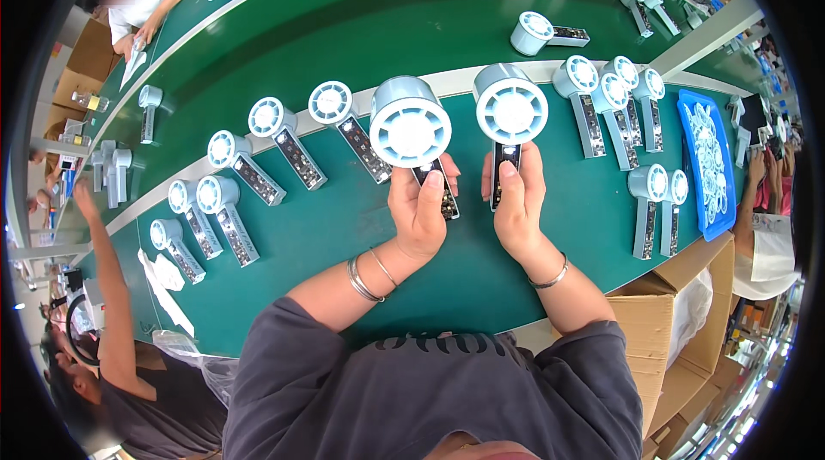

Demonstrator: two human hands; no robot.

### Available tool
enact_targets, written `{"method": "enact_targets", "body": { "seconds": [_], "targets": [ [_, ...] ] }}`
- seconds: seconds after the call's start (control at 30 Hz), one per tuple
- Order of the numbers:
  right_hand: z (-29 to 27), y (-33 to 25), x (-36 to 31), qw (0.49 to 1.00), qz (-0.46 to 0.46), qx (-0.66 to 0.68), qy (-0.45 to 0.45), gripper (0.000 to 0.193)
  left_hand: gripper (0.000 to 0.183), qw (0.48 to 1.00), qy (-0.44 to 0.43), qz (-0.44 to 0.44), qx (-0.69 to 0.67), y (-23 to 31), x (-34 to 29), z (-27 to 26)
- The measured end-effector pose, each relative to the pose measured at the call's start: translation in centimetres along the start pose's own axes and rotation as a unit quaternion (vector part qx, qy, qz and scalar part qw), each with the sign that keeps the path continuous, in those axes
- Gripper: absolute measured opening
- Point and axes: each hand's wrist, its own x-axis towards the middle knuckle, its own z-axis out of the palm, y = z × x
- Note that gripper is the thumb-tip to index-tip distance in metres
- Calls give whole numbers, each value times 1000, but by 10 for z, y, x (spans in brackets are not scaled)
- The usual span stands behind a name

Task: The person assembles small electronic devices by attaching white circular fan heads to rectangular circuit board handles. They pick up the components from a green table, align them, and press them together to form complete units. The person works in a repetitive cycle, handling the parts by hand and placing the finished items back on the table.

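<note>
Two light-blue handheld fans are held up side by side over the green table, their round grilles facing up. My left hand is closed round the handle of the left fan, with the thumb on its exposed circuit board. In the same way my right hand grips the right fan, its thumb pressed on the board near the head. The two fans stand a little apart and do not touch. Just left of my left hand lies another handheld fan with its board showing.
More open-handled fans lie in a loose row at left, and several others at right. A blue tray of ring-shaped parts sits at the right, above a cardboard box. One fan lies on the conveyor belt. Co-workers are nearby.
</note>
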Motion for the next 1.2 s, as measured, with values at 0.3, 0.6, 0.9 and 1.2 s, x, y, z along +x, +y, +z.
{"method": "enact_targets", "body": {
  "seconds": [0.3, 0.6, 0.9, 1.2],
  "targets": [
    [1, 4, 0, 1000, 5, 0, 5, 29, 30, 999, -31, -6, -24, -1, -1, -5],
    [3, 2, 0, 999, 34, 2, 5, 33, 32, 999, -2, -36, -19, 0, 0, -3],
    [2, 3, -1, 999, 48, 12, -2, 32, 32, 999, -1, -43, -20, -1, 0, -3],
    [2, 3, -1, 998, 58, 11, -4, 32, 22, 998, 25, -53, -1, 0, 2, 1]
  ]
}}
